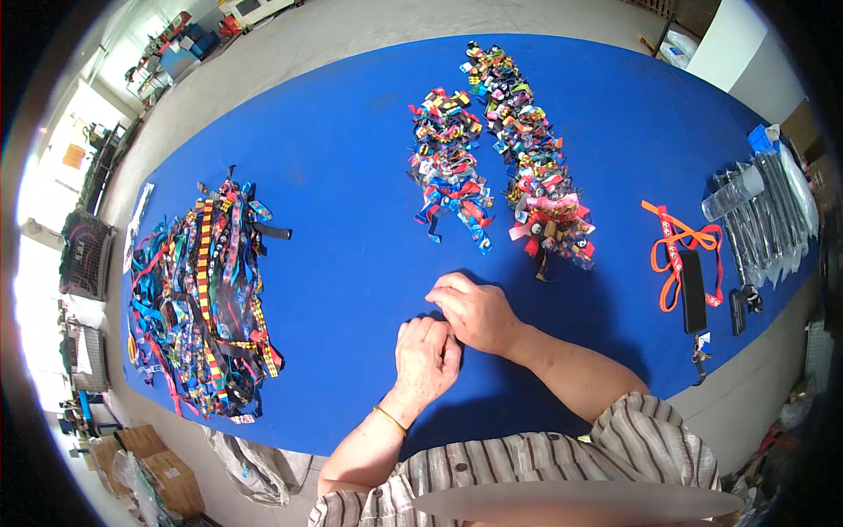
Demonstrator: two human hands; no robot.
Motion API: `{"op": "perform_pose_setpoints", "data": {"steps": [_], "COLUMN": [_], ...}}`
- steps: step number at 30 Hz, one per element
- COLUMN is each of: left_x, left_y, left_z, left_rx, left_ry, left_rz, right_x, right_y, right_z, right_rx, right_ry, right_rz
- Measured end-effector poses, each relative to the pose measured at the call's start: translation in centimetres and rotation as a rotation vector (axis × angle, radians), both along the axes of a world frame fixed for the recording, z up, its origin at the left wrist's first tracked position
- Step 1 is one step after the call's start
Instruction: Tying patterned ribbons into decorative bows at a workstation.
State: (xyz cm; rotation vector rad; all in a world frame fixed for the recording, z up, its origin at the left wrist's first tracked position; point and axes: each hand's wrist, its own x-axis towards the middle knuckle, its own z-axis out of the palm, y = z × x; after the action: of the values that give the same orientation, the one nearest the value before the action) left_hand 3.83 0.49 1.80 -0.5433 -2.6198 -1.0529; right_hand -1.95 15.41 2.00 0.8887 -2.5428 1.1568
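Observation:
My left hand [427, 358] and my right hand [475, 314] are close together over the blue table [351, 263], near its front edge. Curled fingers on the left hand nearly meet the right hand's fingers, which are bent inward. Whatever they may grip is hidden from view. Beyond my hands lie two long heaps of short, multicoloured ribbon pieces: a shorter heap [448, 149] and a longer heap [531, 149] to its right. To my left is a broad pile of patterned fabric straps [206, 307], laid mostly lengthwise.
On the right lie an orange strap [669, 290], a red patterned strap [719, 263], a flat black strip [694, 294] and a small black object [737, 314]. Behind them is a row of plastic-wrapped dark items [768, 220]. Cardboard boxes [167, 474] stand on the floor at lower left.

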Motion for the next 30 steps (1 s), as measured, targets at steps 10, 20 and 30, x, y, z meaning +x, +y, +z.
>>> {"op": "perform_pose_setpoints", "data": {"steps": [10,20,30], "left_x": [-0.14,0.0,0.02], "left_y": [-0.27,-0.19,-0.28], "left_z": [0.12,0.34,0.32], "left_rx": [0.049,0.053,0.057], "left_ry": [0.001,-0.011,-0.015], "left_rz": [-0.028,-0.028,-0.027], "right_x": [-0.11,-0.08,-0.09], "right_y": [-0.2,0.11,0.05], "right_z": [-0.14,-0.44,-0.23], "right_rx": [0.003,0.015,0.017], "right_ry": [0.004,0.008,0.019], "right_rz": [-0.018,0.001,0.008]}}
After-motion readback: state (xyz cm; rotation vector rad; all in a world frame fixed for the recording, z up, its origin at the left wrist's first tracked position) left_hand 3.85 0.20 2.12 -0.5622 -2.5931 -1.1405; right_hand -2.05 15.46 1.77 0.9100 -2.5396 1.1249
